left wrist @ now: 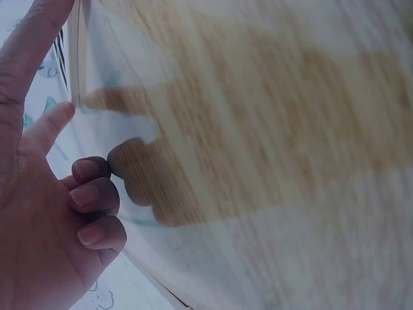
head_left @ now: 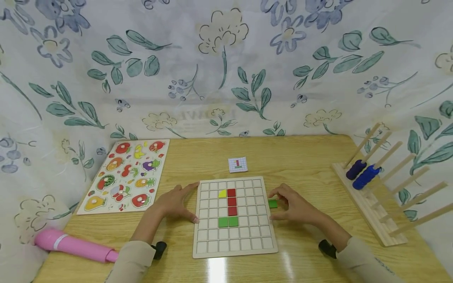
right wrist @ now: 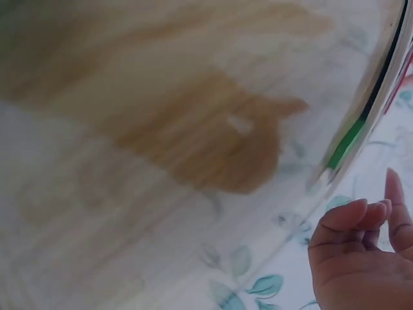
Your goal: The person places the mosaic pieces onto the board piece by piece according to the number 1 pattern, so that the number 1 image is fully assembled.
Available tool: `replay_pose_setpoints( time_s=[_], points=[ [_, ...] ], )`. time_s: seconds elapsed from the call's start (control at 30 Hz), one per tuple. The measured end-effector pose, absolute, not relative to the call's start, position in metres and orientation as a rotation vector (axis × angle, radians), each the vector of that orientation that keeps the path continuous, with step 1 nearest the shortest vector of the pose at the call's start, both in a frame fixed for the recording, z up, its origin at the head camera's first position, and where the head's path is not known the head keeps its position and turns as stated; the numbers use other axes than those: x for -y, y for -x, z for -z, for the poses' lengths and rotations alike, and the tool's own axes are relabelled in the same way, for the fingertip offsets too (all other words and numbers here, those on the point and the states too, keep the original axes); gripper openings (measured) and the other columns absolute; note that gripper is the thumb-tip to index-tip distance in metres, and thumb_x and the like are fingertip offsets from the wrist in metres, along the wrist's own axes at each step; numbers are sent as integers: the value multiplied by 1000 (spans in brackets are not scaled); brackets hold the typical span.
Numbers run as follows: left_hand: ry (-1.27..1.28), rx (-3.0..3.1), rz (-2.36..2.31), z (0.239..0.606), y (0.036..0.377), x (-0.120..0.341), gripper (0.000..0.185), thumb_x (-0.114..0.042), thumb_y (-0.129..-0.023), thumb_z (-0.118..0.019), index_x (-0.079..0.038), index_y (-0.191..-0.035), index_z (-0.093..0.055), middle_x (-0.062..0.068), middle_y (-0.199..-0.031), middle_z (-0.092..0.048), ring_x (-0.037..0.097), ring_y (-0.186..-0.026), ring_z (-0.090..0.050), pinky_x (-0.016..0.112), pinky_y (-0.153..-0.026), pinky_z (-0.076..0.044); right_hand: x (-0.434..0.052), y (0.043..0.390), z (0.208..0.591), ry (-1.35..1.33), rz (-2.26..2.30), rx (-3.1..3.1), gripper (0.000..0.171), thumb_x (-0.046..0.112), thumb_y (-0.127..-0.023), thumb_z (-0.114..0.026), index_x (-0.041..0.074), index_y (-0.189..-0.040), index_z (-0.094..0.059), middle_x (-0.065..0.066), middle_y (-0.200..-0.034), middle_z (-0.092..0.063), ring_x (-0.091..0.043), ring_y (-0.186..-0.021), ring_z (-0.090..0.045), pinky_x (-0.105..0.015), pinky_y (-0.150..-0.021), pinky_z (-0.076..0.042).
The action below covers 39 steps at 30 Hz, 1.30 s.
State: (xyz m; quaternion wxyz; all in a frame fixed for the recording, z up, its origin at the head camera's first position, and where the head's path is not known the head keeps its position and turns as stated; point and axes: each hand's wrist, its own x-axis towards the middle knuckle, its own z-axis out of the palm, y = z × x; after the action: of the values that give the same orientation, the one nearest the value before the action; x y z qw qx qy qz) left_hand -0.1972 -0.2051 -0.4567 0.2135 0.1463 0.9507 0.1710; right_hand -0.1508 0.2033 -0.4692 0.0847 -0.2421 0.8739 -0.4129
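A light wooden grid board [head_left: 212, 235] lies flat on the table. On its squares are a yellow tile [head_left: 222, 193], a column of three red tiles [head_left: 231, 201] and two green tiles [head_left: 228, 222] side by side. My left hand [head_left: 173, 204] touches the board's left edge with index finger and thumb spread; its other fingers curl in, holding nothing. At the right edge, the thumb and index finger of my right hand [head_left: 293, 205] touch the board. A loose green tile [head_left: 273, 203] lies between them beside the board, apparently not pinched.
Behind the board lies a small printed card [head_left: 237, 165] with a coloured grid pattern. A fruit picture board [head_left: 124, 177] lies at left, near a pink stick-like object [head_left: 78, 246]. On the right stands a wooden peg rack [head_left: 368, 208] with blue rings [head_left: 366, 177].
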Motion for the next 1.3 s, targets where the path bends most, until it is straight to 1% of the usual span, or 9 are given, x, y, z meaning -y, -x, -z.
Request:
replay_pose_setpoints(
  time_s=[0.27, 0.5, 0.73, 0.83, 0.93, 1.0, 1.13, 1.23, 1.3],
  points=[
    [-398, -2637, -482, 458, 197, 205, 121, -66, -55, -87, -34, -156, -29, 28, -143, -43, 44, -113, -57, 63, -91, -47, -217, 159, 475, 774, 1200, -2607, 48, 24, -79, -85, 5, -117, -61, -6, -90, -44, -9, -70, -36, -22, -61, -35],
    [-397, -2631, -466, 458, 198, 204, 122, -67, -55, -87, -34, -157, -28, 23, -135, -48, 35, -101, -58, 58, -88, -49, -215, 166, 477, 810, 1138, -2576, 47, 26, -81, -83, 4, -117, -62, -5, -90, -45, -11, -74, -38, -22, -64, -36],
    [-403, -2634, -469, 458, 198, 205, 122, -67, -56, -87, -33, -157, -27, 25, -139, -46, 39, -107, -58, 61, -90, -47, -215, 168, 477, 820, 1081, -2598, 40, 24, -84, -81, 3, -114, -64, -5, -90, -45, -11, -77, -37, -24, -66, -34],
    [-393, -2634, -476, 458, 198, 205, 122, -66, -55, -87, -34, -157, -27, 27, -142, -44, 43, -113, -57, 63, -92, -46, -214, 167, 477, 816, 1052, -2627, 30, 22, -84, -80, 5, -106, -68, -3, -91, -46, -9, -80, -37, -24, -69, -35],
    [-394, -2632, -484, 459, 198, 206, 122, -66, -55, -87, -34, -157, -27, 28, -144, -42, 45, -115, -56, 64, -92, -46, -213, 166, 478, 814, 1042, -2647, 21, 18, -84, -80, 7, -98, -69, -1, -92, -47, -7, -81, -38, -24, -71, -37],
    [-391, -2631, -483, 459, 198, 206, 123, -66, -55, -87, -34, -157, -27, 27, -143, -43, 44, -113, -57, 63, -91, -46, -212, 165, 479, 817, 1041, -2656, 17, 16, -83, -79, 8, -95, -70, 0, -90, -46, -7, -80, -38, -24, -71, -39],
    [-386, -2632, -478, 459, 198, 205, 123, -66, -55, -88, -34, -157, -27, 25, -139, -45, 39, -107, -58, 62, -90, -47, -211, 163, 477, 825, 1024, -2694, 16, 16, -82, -80, 9, -94, -71, 1, -87, -45, -7, -79, -40, -23, -70, -40],
    [-386, -2633, -475, 459, 198, 206, 123, -66, -55, -88, -34, -157, -27, 26, -140, -45, 40, -108, -58, 62, -90, -47, -211, 162, 475, 811, 1102, -2694, 15, 14, -81, -80, 9, -93, -72, -1, -86, -47, -8, -77, -41, -22, -68, -41],
    [-388, -2634, -474, 459, 198, 205, 123, -66, -55, -88, -34, -157, -27, 26, -140, -45, 40, -109, -57, 62, -90, -47, -211, 161, 473, 789, 1201, -2676, 16, 11, -80, -81, 8, -93, -72, -4, -85, -48, -8, -74, -40, -22, -65, -40]
  ],
)
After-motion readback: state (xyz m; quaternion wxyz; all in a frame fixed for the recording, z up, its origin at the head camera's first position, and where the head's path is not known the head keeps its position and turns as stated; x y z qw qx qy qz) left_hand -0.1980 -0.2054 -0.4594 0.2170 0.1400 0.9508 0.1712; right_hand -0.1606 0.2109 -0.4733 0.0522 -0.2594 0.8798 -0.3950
